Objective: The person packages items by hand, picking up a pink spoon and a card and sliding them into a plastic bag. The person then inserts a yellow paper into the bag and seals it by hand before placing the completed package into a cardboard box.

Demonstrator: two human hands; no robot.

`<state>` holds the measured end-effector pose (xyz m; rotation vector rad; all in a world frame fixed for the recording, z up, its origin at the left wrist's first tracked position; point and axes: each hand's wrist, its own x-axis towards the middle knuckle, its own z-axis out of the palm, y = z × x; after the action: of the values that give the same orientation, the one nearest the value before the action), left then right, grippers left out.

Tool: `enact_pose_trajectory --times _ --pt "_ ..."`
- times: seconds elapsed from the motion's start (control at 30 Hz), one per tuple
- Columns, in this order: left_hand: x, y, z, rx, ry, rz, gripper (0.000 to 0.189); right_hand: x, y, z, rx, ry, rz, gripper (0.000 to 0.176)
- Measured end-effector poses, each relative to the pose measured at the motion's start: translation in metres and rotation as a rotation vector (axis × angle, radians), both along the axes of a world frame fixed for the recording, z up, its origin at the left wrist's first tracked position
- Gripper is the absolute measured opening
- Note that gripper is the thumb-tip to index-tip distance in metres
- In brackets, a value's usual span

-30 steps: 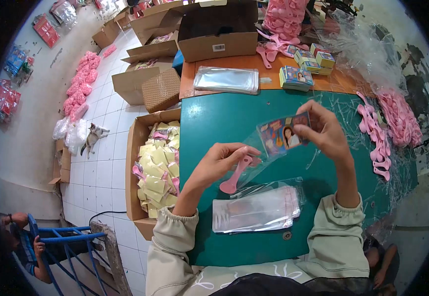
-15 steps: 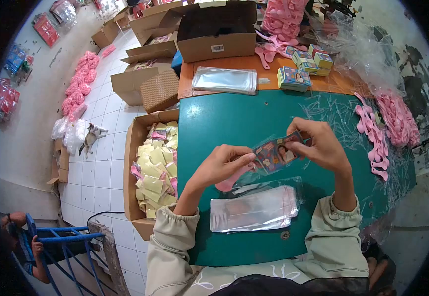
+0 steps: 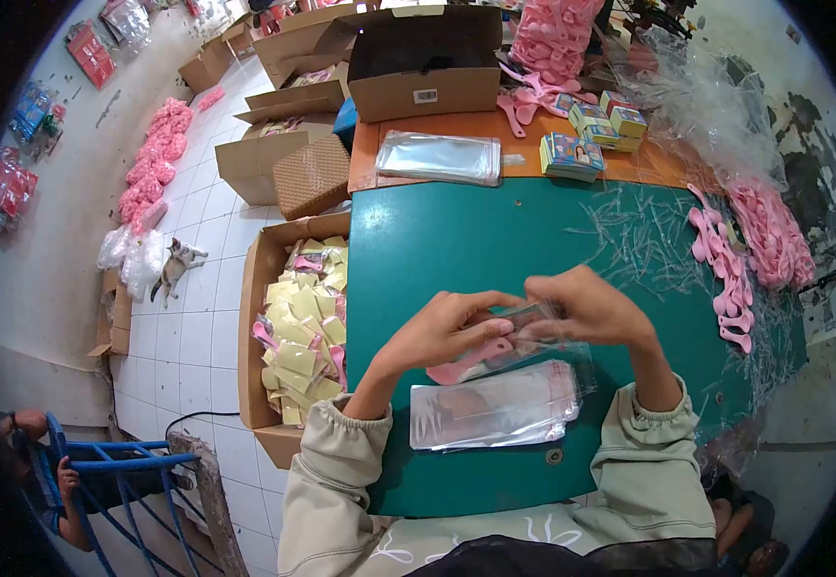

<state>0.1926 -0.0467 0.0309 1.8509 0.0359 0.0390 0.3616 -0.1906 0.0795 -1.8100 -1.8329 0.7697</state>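
Note:
Both hands are together over the green table, above a stack of clear plastic bags [image 3: 495, 412]. My left hand [image 3: 452, 329] is closed on a clear plastic bag, its thumb and fingers pinching it. A pink spoon [image 3: 468, 365] shows through the plastic below my left fingers. My right hand [image 3: 586, 306], a little blurred, has its fingers curled on the right part of the same bag. A printed card [image 3: 533, 313] shows only in part between the hands, mostly covered by the fingers.
Left of the table, a carton [image 3: 256, 337] holds filled packets. On the orange tabletop lie plastic bags [image 3: 437, 156] and card stacks [image 3: 572, 159]; an open box [image 3: 423, 91] stands behind. Pink spoons [image 3: 721, 269] lie right. A cat [image 3: 177, 267] and another person's hand [image 3: 69, 478] are left.
My right hand has come down and left, closer to my left hand. The card, plainly visible before, is now mostly hidden by the fingers. The bag has dropped a little nearer the stack.

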Motion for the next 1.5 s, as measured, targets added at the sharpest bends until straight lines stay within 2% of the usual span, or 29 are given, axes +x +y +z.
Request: enact_pose_trajectory --times 0.1,0.2,0.3,0.4,0.43,0.53,0.57,0.63,0.73,0.87,0.97,1.03,1.1,1.13,1.17,1.27,1.33,1.37,1.5 --pt "0.001 -0.009 -0.003 0.067 -0.035 0.101 0.048 -0.012 0.001 -0.012 0.062 -0.140 -0.047 0.032" --pt "-0.002 -0.012 -0.002 0.104 0.043 0.167 0.055 0.003 0.003 -0.015 0.117 0.160 0.168 0.030" --pt "-0.007 -0.008 0.000 0.066 0.088 0.131 0.064 0.011 0.004 -0.016 -0.044 0.178 0.101 0.025" --pt "-0.010 0.015 -0.024 0.058 0.045 0.008 0.070 0.014 0.005 -0.012 -0.084 0.256 -0.144 0.022" --pt "-0.014 0.022 -0.028 -0.061 0.038 0.003 0.070 0.018 0.004 -0.016 -0.074 0.337 -0.207 0.021" --pt "-0.020 0.019 -0.025 -0.304 -0.102 0.143 0.067 0.030 0.006 -0.029 -0.036 0.358 -0.244 0.022" --pt "-0.021 0.020 -0.023 -0.405 -0.056 0.187 0.070 0.031 0.005 -0.028 -0.063 0.420 -0.233 0.022" --pt "-0.022 0.021 -0.027 -0.478 -0.065 0.183 0.073 0.030 0.005 -0.023 -0.122 0.546 -0.204 0.023" --pt "-0.020 0.012 -0.024 -0.588 -0.078 0.205 0.077 0.028 0.005 -0.025 -0.147 0.637 -0.294 0.021" --pt "-0.021 0.014 -0.026 -0.537 -0.070 0.115 0.080 0.029 0.009 -0.035 -0.028 0.612 -0.298 0.017" --pt "-0.021 0.017 -0.029 -0.425 0.021 0.155 0.083 0.026 0.011 -0.031 0.049 0.514 -0.289 0.015" --pt "-0.014 0.009 -0.044 -0.145 -0.115 0.410 0.078 0.019 0.011 -0.023 0.125 0.391 -0.348 0.016" --pt "-0.013 0.004 -0.051 -0.203 -0.098 0.491 0.074 0.008 0.014 -0.023 0.293 0.191 -0.406 0.019" --pt "-0.015 0.002 -0.051 -0.401 -0.014 0.444 0.072 0.002 0.015 -0.023 0.376 0.088 -0.433 0.021" --pt "-0.016 0.000 -0.050 -0.597 0.072 0.392 0.070 -0.004 0.016 -0.022 0.319 0.097 -0.347 0.024" --pt "-0.022 -0.011 -0.034 -0.870 0.214 0.271 0.069 -0.016 0.014 -0.025 0.185 0.067 -0.128 0.032" --pt "-0.025 -0.015 -0.039 -0.788 0.225 0.266 0.070 -0.017 0.011 -0.037 0.146 -0.038 -0.027 0.034" --pt "-0.028 -0.015 -0.041 -0.770 0.225 0.251 0.069 -0.018 0.010 -0.040 0.117 -0.060 -0.031 0.027" --pt "-0.033 -0.018 -0.043 -0.728 0.237 0.273 0.069 -0.033 0.008 -0.050 0.059 -0.045 0.030 0.021"
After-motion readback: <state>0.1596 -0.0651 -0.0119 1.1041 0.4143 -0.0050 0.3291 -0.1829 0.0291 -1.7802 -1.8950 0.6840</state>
